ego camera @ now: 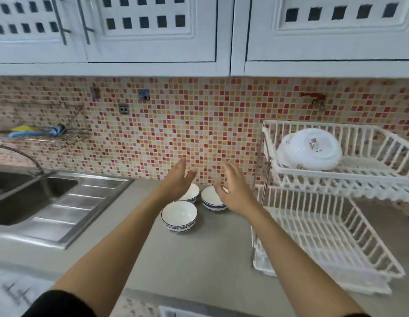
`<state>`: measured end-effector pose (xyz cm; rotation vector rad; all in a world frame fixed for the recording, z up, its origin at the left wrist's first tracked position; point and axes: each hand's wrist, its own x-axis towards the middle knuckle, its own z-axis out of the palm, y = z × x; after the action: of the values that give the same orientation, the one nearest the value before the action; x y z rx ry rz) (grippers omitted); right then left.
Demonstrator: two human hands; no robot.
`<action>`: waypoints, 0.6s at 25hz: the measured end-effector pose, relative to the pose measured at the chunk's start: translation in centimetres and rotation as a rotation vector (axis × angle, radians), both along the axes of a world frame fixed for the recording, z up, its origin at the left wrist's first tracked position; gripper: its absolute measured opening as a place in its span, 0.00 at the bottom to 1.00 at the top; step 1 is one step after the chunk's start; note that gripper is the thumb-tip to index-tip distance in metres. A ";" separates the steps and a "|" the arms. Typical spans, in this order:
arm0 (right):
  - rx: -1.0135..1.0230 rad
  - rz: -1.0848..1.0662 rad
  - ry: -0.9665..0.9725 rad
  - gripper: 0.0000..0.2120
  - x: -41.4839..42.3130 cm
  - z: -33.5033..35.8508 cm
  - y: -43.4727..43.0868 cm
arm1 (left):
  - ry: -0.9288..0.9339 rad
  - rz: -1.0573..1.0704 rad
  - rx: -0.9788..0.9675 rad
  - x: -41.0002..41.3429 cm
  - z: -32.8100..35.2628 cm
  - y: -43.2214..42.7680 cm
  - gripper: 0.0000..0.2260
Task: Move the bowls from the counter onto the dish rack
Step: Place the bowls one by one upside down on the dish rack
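Left hand (178, 179) and right hand (233, 191), both spread and empty, hover over three patterned bowls (179, 216) at the tabletop's (199, 259) back edge

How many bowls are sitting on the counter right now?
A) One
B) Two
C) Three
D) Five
C: three blue-trimmed bowls stand on the grey counter between the sink and the rack: the nearest bowl, one partly behind the left hand at, and one partly behind the right hand at. Neither hand holds anything.
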<state>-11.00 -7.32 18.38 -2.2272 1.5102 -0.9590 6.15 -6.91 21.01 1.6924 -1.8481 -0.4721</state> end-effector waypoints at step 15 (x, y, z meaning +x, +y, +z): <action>0.614 -0.151 0.069 0.34 7.5 -17.8 -12.3 | -0.028 0.174 0.458 9.0 -18.6 -10.9 0.27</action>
<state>-3.53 -19.60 0.56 -1.7367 1.7290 -0.3725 15.12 -17.76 2.38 2.1443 -1.6764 -0.8502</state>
